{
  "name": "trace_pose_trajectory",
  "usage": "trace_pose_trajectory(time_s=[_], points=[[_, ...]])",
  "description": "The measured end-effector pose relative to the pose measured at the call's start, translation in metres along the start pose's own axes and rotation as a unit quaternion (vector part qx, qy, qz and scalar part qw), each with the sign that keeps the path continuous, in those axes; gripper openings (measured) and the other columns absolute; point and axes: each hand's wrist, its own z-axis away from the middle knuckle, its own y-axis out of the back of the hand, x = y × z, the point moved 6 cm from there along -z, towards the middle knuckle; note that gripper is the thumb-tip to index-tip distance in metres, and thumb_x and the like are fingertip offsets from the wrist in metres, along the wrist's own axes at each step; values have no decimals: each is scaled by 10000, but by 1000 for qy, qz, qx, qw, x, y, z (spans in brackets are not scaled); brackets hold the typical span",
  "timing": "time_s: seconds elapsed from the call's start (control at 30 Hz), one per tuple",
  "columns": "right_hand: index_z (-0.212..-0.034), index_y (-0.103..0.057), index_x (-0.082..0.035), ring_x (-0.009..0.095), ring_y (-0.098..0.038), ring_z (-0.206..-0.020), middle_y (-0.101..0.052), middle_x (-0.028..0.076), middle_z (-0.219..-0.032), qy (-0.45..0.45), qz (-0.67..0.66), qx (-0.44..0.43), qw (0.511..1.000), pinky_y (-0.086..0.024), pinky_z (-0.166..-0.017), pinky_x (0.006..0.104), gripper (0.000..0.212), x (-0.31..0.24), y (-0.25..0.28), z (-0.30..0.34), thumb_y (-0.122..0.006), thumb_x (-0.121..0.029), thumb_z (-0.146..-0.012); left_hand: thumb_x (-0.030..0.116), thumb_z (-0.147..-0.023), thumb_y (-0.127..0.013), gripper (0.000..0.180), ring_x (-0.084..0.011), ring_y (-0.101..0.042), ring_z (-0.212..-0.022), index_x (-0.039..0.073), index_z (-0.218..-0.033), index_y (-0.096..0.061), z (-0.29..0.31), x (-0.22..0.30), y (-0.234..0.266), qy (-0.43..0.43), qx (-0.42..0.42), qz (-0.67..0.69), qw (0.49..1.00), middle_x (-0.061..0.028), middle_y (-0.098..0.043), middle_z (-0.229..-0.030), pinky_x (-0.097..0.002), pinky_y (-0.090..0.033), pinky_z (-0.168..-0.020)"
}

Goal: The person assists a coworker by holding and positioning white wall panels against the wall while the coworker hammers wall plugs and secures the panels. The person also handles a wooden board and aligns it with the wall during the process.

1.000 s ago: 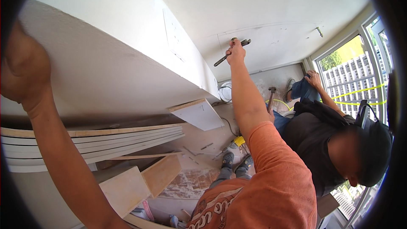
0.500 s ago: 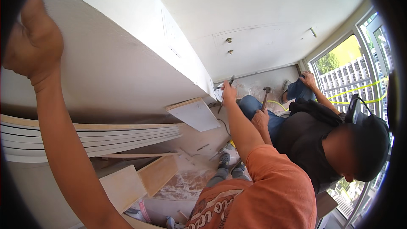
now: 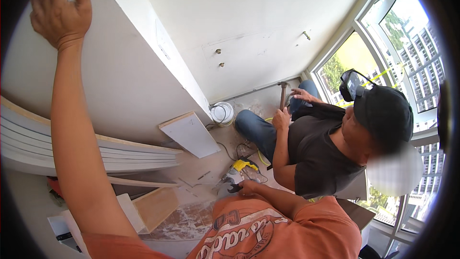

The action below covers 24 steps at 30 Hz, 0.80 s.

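My left hand (image 3: pixel 62 14) is raised at the upper left, its fingers spread on the pale wall face (image 3: pixel 129 67). My right hand (image 3: pixel 247 188) is drawn in by my waist, closed round a dark tool with a forked end (image 3: pixel 234 188); the rest of that tool is hidden. Just beyond it a yellow and grey power tool (image 3: pixel 243 165) lies on the floor with its cord. To my right a person in a black shirt and cap (image 3: pixel 326 148) sits low, one hand round the handle of a hammer (image 3: pixel 283 95) held upright.
Long white panels (image 3: pixel 134 157) are stacked along the wall at left. A white-faced board (image 3: pixel 190 134) leans by the wall corner, beside a white bucket (image 3: pixel 222 113). A wooden board (image 3: pixel 155 207) lies on the dusty floor. Pipe fittings (image 3: pixel 218 51) jut from the far wall; windows (image 3: pixel 354 62) line the right.
My right hand has come back from the wall corner to my waist, uncovering the bucket and power tool. My left hand now shows spread fingers. The other person has turned and raised the hammer.
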Motion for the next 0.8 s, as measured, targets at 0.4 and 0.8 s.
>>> trace_pose_trajectory(time_s=[0.4, 0.8], points=[[-864, -634, -24, 234, -597, -610, -624, 121, -682, -156, 27, -67, 985, -461, -587, 331, 417, 133, -45, 45, -645, -399, -682, 501, -849, -287, 672, -296, -118, -1328, 96, -1377, -199, -2, 3, 7, 121, -151, -18, 981, -113, -155, -1442, -473, -91, -1057], [-768, -636, -7, 304, -591, -633, -612, 171, -691, -177, 78, 31, 981, -448, -590, 376, 393, 135, -17, 36, -626, -393, -694, 462, -833, -349, 665, -282, -124, -1328, 99, -1373, -213, -1, 2, 8, 135, -170, 18, 976, -112, -161, -1440, -452, -83, -1063]])
